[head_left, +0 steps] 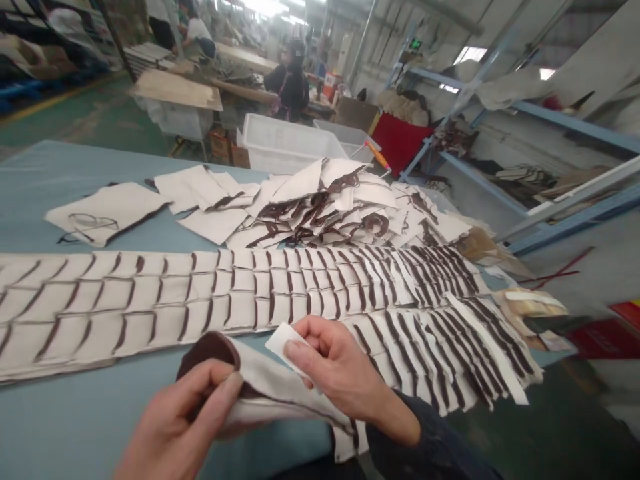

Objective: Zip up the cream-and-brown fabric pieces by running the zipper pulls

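Beige brown-trimmed fabric piece (270, 390) pinched by both hands' grip.

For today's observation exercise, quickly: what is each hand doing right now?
Left hand: closed on the brown-edged fabric piece.
Right hand: pinching a small white strip at that piece.

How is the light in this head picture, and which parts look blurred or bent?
Head view: bright ceiling lamps glare white; the window is blown out; both hands, left and right, and the cream fabric piece with brown edge look slightly soft; blue shelf rails slant from wide-angle distortion.
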`<state>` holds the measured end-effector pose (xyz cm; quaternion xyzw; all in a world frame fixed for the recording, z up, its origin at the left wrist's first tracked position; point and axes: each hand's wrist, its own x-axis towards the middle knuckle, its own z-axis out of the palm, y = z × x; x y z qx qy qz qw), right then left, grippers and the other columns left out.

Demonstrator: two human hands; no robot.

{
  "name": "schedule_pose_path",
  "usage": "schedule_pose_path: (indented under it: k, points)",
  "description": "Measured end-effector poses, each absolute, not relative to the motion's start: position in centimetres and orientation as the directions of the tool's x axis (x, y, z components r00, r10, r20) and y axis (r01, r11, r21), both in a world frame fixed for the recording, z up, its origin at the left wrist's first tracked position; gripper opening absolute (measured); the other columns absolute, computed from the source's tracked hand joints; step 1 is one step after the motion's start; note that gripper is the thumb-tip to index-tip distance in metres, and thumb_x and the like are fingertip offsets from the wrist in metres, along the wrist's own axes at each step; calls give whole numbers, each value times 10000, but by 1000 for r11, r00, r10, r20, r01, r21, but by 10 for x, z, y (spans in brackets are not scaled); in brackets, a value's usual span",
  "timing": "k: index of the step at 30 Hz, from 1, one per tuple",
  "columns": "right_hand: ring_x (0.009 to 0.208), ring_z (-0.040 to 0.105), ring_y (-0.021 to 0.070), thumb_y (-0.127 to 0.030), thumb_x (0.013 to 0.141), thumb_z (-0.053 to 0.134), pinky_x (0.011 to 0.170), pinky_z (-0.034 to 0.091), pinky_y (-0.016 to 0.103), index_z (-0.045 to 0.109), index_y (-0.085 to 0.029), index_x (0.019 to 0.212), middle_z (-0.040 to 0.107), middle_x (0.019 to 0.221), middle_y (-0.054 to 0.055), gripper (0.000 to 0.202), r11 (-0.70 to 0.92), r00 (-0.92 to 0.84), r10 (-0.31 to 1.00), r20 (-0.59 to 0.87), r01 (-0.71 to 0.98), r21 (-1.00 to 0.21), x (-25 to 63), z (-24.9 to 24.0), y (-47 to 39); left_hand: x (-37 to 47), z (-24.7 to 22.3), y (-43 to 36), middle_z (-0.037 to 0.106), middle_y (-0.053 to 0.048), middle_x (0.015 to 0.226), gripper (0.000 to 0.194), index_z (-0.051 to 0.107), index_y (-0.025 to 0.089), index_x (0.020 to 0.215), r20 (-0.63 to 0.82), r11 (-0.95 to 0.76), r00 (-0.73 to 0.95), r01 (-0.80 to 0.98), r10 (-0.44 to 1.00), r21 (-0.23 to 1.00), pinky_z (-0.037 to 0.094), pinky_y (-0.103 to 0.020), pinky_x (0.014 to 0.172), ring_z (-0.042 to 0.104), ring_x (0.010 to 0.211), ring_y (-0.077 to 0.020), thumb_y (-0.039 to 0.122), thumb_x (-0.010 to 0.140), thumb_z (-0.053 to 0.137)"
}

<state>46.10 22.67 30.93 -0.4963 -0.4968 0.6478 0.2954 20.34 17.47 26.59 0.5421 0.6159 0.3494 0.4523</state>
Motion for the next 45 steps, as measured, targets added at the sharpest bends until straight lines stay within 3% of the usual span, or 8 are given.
schedule_pose_path:
  k: [4, 9, 15, 19, 25, 29, 34, 45]
  points:
    - [580, 435, 126, -633, 1035, 742, 566, 333, 279, 626, -269, 947, 526, 660, -85, 392, -323, -304, 885, -353, 145, -935, 418, 315, 190, 172, 273, 179, 774, 2, 763, 624, 802, 256, 836, -138, 64, 212, 325, 967, 944, 550, -252, 628, 659, 682, -213, 775, 1167, 698]
    - [646, 472, 141, -563, 1091, 708, 634, 355, 303, 643, -266, 964, 561, 725, -66, 330, -236, -242, 923, -301, 263, -935, 385, 319, 154, 140, 272, 166, 788, -24, 830, 630, 835, 239, 874, -130, 46, 273, 296, 953, 954, 581, -252, 640, 700, 724, -232, 764, 1183, 674]
    - [630, 478, 157, -537, 1127, 663, 637, 351, 309, 618, -286, 1003, 536, 694, -81, 284, -200, -236, 926, -293, 351, -915, 377, 332, 133, 143, 283, 147, 653, -6, 723, 793, 796, 210, 787, -216, 171, 270, 178, 938, 969, 497, -230, 548, 566, 637, -189, 938, 1087, 710]
    - [653, 550, 164, -517, 1112, 672, 661, 382, 312, 624, -281, 965, 615, 734, -55, 282, -160, -212, 944, -253, 378, -912, 388, 339, 124, 159, 282, 136, 593, 10, 718, 828, 765, 200, 761, -307, 306, 273, 45, 912, 951, 463, -211, 539, 486, 645, -163, 996, 980, 824]
    - [708, 609, 177, -341, 1105, 716, 737, 469, 332, 655, -276, 926, 687, 796, -35, 199, 67, -139, 990, 5, 447, -892, 423, 331, 113, 192, 268, 124, 639, 11, 782, 728, 823, 201, 871, -422, 458, 287, -68, 860, 886, 494, -208, 587, 511, 696, -162, 916, 970, 922]
    - [847, 674, 208, -267, 1111, 709, 849, 544, 362, 638, -285, 903, 751, 935, 4, 221, 128, -145, 987, 69, 448, -885, 452, 326, 106, 219, 271, 121, 570, 27, 742, 768, 752, 199, 815, -447, 493, 323, -74, 835, 867, 454, -216, 570, 468, 671, -151, 936, 948, 924]
    - [871, 693, 241, -268, 1112, 748, 877, 562, 424, 621, -294, 883, 754, 928, 15, 263, 116, -179, 982, 51, 369, -922, 483, 337, 103, 247, 275, 119, 580, 25, 736, 750, 773, 201, 818, -435, 470, 332, -32, 837, 882, 454, -225, 550, 462, 648, -151, 924, 976, 892]
    - [1088, 764, 252, -249, 1132, 753, 1006, 553, 401, 646, -279, 927, 818, 1050, 32, 233, 114, -175, 984, 31, 484, -867, 496, 315, 105, 275, 282, 126, 431, 52, 690, 637, 582, 244, 698, -259, 217, 338, 155, 905, 964, 344, -249, 521, 365, 616, -149, 719, 1100, 721]
